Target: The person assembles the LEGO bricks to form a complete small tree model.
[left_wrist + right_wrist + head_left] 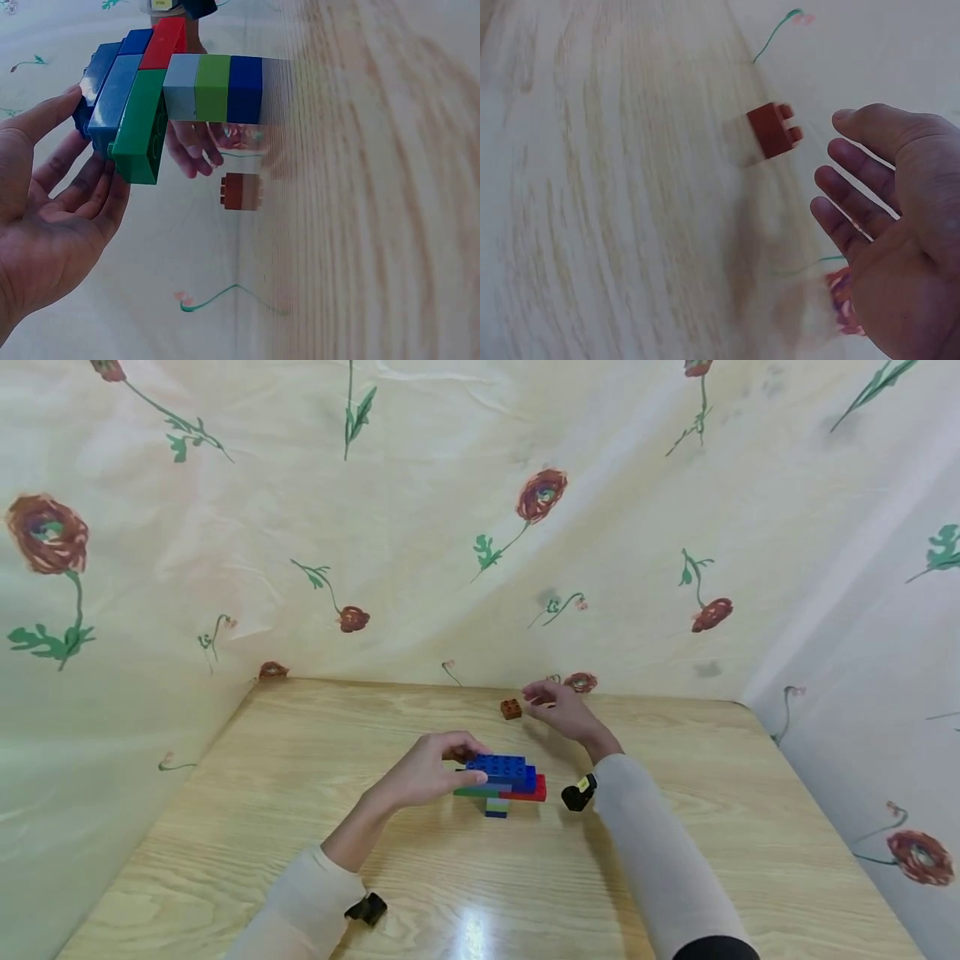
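Note:
In the head view, my left hand (423, 772) holds a structure of toy building bricks (506, 768) by its blue top, thumb on the near side and fingers on the far side. The left wrist view shows its layers: blue bricks (116, 94), then a green brick (140, 139) beside a red brick (163, 43), on a column of grey, lime and dark blue. The column's foot is at the table surface. A small brown brick (511, 709) stands studs up near the table's back edge. Just right of it, my right hand (566, 712) hovers with loosely bent fingers, apart from the brick.
The pale wooden table (675, 827) meets a flower-patterned cloth (420, 527) at the back and sides. Black camera mounts sit at the left wrist (367, 910) and the right wrist (579, 795).

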The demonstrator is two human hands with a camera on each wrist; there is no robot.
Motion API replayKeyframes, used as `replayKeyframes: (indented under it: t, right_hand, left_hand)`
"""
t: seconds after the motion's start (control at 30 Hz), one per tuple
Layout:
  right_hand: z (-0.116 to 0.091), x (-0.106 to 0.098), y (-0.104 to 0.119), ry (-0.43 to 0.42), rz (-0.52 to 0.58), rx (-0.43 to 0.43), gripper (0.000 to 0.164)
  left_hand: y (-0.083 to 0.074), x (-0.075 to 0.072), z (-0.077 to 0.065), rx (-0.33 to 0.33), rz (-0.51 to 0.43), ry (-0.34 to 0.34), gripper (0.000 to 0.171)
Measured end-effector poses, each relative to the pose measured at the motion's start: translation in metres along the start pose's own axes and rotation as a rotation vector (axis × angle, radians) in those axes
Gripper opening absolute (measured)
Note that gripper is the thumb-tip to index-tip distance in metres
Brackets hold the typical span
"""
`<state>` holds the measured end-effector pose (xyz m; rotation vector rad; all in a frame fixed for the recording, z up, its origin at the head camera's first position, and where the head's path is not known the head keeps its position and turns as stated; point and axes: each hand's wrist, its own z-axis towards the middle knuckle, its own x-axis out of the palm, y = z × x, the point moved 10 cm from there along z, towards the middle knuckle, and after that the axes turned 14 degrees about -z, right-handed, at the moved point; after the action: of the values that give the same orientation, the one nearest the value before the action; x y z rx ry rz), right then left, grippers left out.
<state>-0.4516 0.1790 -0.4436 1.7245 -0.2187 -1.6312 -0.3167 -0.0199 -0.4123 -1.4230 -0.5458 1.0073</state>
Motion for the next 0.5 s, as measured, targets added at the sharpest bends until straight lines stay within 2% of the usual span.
replayKeyframes:
  t: [0.3, 0.5]
  right_hand:
    - [0.011, 0.02, -0.021, 0.064, 0.032, 0.082, 0.046]
    - [0.02, 0.029, -0.019, 0.08, -0.037, 0.067, 0.046]
  left_hand:
    - [-0.001, 0.001, 0.0, 0.002, 0.015, 0.008, 0.029]
    - [-0.002, 0.0, -0.001, 0.006, 0.013, 0.002, 0.029]
